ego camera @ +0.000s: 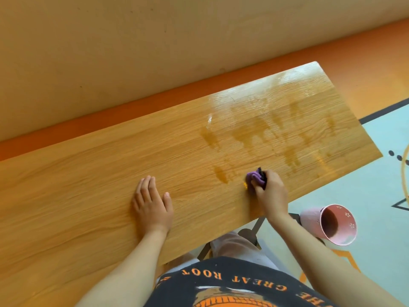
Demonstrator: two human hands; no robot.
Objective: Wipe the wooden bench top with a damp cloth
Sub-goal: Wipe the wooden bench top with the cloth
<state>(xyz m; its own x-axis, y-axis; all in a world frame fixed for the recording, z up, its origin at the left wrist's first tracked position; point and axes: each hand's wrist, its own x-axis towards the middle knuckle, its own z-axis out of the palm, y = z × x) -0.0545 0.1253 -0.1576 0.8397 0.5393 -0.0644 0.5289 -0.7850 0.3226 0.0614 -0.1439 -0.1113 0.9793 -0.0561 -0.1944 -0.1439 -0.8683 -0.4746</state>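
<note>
The wooden tabletop (pixel 88 173) is running long from lower left to upper right, and its dry-looking stretch is lying left of the purple cloth (pixel 255 177). Also left of the cloth, the left hand (pixel 152 204) is resting flat, its grip spread and empty. The right hand (pixel 270 191) is holding the cloth, its grip pinching the bunched fabric against the wood. Right of the cloth, wet streaks (pixel 287 129) are shining. The coming strokes are probably heading leftward, where the left hand is lying in the path.
</note>
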